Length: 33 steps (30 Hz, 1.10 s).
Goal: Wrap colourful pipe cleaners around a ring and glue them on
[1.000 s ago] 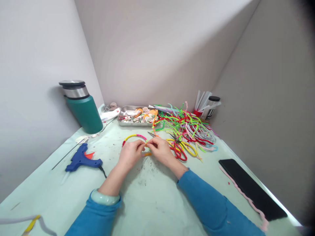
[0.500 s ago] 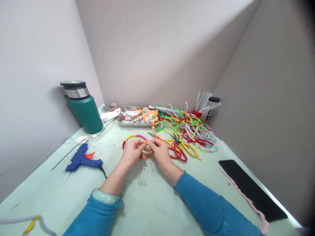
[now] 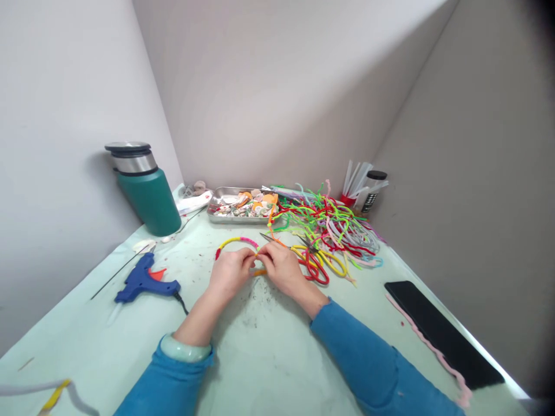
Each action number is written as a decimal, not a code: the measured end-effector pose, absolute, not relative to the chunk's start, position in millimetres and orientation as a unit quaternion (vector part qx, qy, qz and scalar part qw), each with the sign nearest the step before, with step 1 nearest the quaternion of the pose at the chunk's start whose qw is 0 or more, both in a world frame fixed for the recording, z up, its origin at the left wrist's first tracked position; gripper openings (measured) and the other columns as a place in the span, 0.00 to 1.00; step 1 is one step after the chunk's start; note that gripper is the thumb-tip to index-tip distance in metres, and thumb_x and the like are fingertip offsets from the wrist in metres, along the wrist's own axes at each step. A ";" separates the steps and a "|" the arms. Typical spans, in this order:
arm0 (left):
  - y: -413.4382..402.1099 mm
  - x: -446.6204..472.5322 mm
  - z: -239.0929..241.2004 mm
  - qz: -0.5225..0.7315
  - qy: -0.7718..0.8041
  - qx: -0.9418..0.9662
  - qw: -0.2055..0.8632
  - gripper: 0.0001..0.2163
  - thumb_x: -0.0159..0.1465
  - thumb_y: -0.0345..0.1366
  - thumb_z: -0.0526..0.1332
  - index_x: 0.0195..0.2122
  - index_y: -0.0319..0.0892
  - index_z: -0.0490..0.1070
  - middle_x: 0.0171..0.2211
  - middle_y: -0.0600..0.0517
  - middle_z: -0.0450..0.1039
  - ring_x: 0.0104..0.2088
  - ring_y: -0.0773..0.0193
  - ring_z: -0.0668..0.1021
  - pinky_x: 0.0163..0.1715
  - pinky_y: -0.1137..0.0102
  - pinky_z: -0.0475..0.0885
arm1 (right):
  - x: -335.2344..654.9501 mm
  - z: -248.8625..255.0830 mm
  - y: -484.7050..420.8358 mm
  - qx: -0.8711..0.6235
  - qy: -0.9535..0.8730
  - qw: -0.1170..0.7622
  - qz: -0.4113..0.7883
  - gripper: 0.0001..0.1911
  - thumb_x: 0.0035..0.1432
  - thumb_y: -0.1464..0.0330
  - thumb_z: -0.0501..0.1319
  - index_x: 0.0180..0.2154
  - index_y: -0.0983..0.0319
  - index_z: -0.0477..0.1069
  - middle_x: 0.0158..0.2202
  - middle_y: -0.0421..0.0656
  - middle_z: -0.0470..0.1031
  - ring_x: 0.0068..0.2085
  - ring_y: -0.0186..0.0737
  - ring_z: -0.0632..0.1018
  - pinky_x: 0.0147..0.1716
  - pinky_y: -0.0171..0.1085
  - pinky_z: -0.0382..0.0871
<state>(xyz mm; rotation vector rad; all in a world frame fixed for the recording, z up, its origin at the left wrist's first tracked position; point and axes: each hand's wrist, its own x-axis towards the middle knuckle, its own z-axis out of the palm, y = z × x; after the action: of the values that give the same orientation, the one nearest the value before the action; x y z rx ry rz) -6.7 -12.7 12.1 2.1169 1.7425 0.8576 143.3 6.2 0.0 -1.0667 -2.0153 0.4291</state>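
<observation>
Left hand (image 3: 229,273) and right hand (image 3: 281,267), each grip pinching the coloured ring (image 3: 235,239), meet at the fingertips beside red-handled scissors (image 3: 319,270).

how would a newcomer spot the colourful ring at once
Start at the metal tray near the back, then come forward to the left hand. Just beyond that hand curves the ring, partly hidden. Red, yellow and pink bands along one smooth arc set it apart from the tangled pipe cleaners to its right.
</observation>
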 end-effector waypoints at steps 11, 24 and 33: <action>-10.9 2.2 8.8 0.409 0.541 0.591 0.435 0.09 0.56 0.42 0.55 0.32 0.43 0.62 0.27 0.52 0.76 0.14 0.68 0.72 0.16 0.73 0.65 | 126.0 -10.3 9.3 -0.456 -0.568 0.516 0.451 0.07 0.48 0.66 0.58 0.26 0.64 0.67 0.21 0.38 0.69 0.25 0.33 0.69 0.25 0.32 0.62; -11.9 -3.3 9.0 0.373 0.580 0.655 0.310 0.07 0.57 0.40 0.54 0.26 0.43 0.66 0.22 0.54 0.75 0.14 0.69 0.71 0.19 0.73 0.66 | 141.0 0.6 11.4 -0.413 -0.727 0.450 0.313 0.06 0.52 0.68 0.57 0.29 0.62 0.72 0.29 0.40 0.72 0.32 0.35 0.70 0.32 0.33 0.62; -10.8 -3.4 19.9 0.416 0.556 0.530 0.487 0.13 0.52 0.44 0.58 0.30 0.39 0.68 0.29 0.48 0.77 0.15 0.71 0.71 0.17 0.74 0.65 | 138.9 -3.5 14.1 -0.458 -0.649 0.454 0.405 0.08 0.50 0.65 0.57 0.27 0.63 0.69 0.22 0.37 0.68 0.24 0.32 0.67 0.24 0.31 0.60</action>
<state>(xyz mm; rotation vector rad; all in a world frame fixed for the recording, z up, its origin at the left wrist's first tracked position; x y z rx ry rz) -3.4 -10.8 19.9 1.2885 1.3520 1.0129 138.9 14.1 -3.5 -1.1294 -1.6009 0.9999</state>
